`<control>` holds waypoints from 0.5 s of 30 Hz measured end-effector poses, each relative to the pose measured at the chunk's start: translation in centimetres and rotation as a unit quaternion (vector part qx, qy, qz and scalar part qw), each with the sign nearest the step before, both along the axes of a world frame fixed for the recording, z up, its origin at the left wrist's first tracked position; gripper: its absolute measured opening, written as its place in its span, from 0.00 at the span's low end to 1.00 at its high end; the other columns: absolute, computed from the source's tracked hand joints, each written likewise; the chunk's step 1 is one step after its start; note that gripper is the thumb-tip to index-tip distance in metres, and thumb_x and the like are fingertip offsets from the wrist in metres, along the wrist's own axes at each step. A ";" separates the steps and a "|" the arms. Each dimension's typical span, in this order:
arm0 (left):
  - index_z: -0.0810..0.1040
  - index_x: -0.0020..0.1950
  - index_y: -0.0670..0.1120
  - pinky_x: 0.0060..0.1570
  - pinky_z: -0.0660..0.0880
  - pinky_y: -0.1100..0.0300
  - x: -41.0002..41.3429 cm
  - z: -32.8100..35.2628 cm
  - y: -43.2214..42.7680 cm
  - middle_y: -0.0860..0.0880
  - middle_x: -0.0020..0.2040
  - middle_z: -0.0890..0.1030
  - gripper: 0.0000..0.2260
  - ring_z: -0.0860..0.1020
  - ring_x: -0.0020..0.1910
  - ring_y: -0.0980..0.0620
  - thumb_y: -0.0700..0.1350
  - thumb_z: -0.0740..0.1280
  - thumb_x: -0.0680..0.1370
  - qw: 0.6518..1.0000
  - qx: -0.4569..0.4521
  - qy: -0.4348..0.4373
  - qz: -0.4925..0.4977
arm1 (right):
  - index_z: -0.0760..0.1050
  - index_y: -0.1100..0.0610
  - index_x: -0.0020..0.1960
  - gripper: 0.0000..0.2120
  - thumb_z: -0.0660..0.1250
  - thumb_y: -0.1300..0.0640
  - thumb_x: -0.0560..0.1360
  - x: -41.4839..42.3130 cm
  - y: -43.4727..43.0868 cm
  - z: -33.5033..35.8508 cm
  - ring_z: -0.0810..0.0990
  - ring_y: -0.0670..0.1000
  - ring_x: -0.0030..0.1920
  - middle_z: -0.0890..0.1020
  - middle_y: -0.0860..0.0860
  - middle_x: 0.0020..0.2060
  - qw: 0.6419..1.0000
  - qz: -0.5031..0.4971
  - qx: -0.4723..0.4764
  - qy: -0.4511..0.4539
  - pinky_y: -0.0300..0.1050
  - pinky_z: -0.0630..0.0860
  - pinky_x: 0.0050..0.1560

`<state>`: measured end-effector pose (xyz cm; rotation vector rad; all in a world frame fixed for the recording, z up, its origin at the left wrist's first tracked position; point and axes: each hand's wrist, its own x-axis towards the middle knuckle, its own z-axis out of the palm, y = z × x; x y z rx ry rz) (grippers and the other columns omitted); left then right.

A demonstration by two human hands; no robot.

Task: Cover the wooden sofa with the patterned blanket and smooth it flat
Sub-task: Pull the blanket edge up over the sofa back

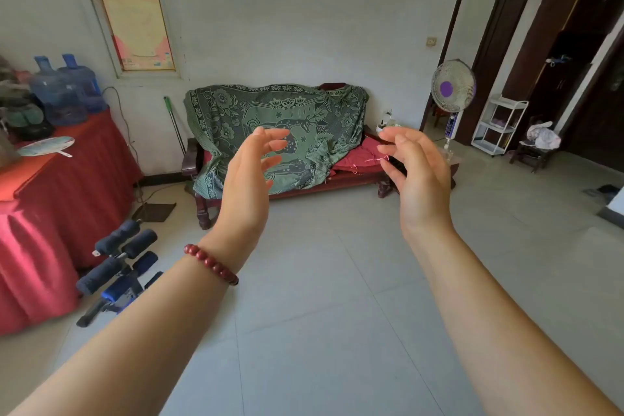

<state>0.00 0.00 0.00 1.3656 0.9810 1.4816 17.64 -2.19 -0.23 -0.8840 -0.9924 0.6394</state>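
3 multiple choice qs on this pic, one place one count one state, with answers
1. Where is the fan relative to the sofa? A to its right in the picture B to its left in the picture C on its seat
2. How many blue water jugs sit on the table? A one B two C four
3. How does the blanket lie? A flat over the whole sofa B folded on the floor C rumpled, right seat end bare
1 A: it stands past the sofa's right end. 2 B: two stand side by side. 3 C: the red cushion shows uncovered.
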 end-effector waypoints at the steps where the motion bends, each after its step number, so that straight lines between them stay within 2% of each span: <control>1: 0.79 0.46 0.59 0.54 0.68 0.54 -0.3 0.5 1.5 0.56 0.52 0.78 0.16 0.76 0.54 0.57 0.58 0.52 0.78 1.000 0.001 -0.013 -0.006 | 0.78 0.51 0.43 0.07 0.62 0.52 0.69 -0.2 1.6 0.3 0.77 0.45 0.48 0.81 0.45 0.44 1.000 -0.008 -0.001 0.007 0.40 0.74 0.53; 3: 0.79 0.45 0.58 0.55 0.67 0.52 -0.9 0.8 5.3 0.56 0.51 0.78 0.17 0.75 0.53 0.56 0.56 0.50 0.81 0.999 -0.018 -0.037 -0.007 | 0.78 0.50 0.42 0.07 0.61 0.53 0.70 -0.6 5.1 0.6 0.77 0.45 0.48 0.81 0.46 0.44 1.000 -0.010 -0.004 0.027 0.40 0.74 0.52; 10: 0.77 0.42 0.56 0.55 0.66 0.51 -0.5 1.5 17.3 0.56 0.45 0.77 0.17 0.75 0.51 0.56 0.54 0.51 0.81 0.998 -0.055 -0.035 -0.007 | 0.78 0.50 0.41 0.07 0.61 0.53 0.70 -0.7 16.9 0.4 0.78 0.45 0.49 0.81 0.48 0.46 0.999 -0.023 -0.011 0.036 0.41 0.74 0.53; 15: 0.77 0.40 0.55 0.51 0.66 0.53 2.7 1.0 25.6 0.57 0.44 0.78 0.17 0.74 0.48 0.57 0.54 0.51 0.81 0.997 -0.059 -0.042 -0.017 | 0.81 0.46 0.35 0.10 0.62 0.53 0.70 2.5 24.6 -0.3 0.78 0.45 0.47 0.82 0.45 0.44 0.999 -0.032 -0.003 0.043 0.40 0.75 0.52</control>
